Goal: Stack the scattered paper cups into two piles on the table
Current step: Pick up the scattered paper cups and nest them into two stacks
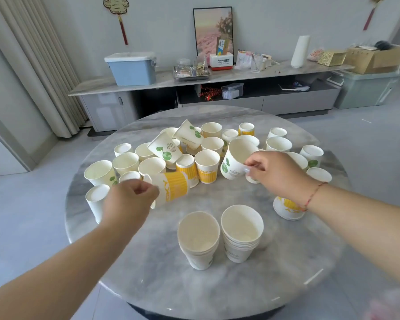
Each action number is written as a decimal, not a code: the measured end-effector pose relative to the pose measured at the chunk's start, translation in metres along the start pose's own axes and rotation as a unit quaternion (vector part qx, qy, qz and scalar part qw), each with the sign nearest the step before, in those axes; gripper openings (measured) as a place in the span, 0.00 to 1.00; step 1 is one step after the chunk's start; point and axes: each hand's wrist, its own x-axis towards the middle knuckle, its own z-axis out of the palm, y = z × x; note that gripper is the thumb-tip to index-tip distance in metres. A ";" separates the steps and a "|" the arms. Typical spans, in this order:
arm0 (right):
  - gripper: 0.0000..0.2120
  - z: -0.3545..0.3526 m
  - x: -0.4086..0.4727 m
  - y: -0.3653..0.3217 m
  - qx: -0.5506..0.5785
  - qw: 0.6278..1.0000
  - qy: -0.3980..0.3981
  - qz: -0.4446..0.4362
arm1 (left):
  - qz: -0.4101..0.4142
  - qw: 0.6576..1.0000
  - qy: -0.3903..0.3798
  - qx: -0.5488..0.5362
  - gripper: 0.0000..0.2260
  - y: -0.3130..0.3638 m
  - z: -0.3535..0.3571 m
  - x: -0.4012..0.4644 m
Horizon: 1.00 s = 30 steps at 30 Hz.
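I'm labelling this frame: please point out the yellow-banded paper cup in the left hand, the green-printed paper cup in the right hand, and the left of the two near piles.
Yellow-banded paper cup [174, 188]: head view, yellow side wall.
Green-printed paper cup [234, 158]: head view, white outer wall.
Left near pile [200, 259]: head view, lower outer wall.

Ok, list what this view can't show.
- Cup count in each pile: nested, rims blur, head view.
- Yellow cup: partly hidden behind right wrist.
- Left hand's grip on its yellow cup: fingers face away.
- Table's near edge: cut by frame bottom.
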 end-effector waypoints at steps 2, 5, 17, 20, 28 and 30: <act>0.03 -0.022 -0.023 -0.012 0.076 0.997 0.005 -0.021 | 0.122 0.991 -0.007 0.048 0.08 0.016 -0.027 -0.014; 0.02 -0.049 -0.058 -0.030 0.154 0.987 -0.015 -0.051 | 0.346 0.927 -0.009 0.144 0.07 0.040 -0.061 -0.035; 0.14 -0.011 -0.109 -0.018 -0.098 0.977 -0.111 -0.154 | 0.542 0.735 -0.137 0.384 0.15 0.015 -0.017 -0.057; 0.14 0.008 -0.110 -0.013 -0.165 0.961 -0.146 -0.165 | 0.522 0.720 -0.192 0.416 0.14 -0.005 0.000 -0.060; 0.08 0.021 -0.060 -0.005 -0.208 0.957 -0.164 -0.120 | 0.498 0.748 -0.128 0.419 0.17 -0.007 0.023 -0.028; 0.12 0.017 -0.052 -0.010 -0.207 0.957 -0.168 -0.111 | 0.494 0.749 -0.129 0.422 0.17 -0.007 0.026 -0.019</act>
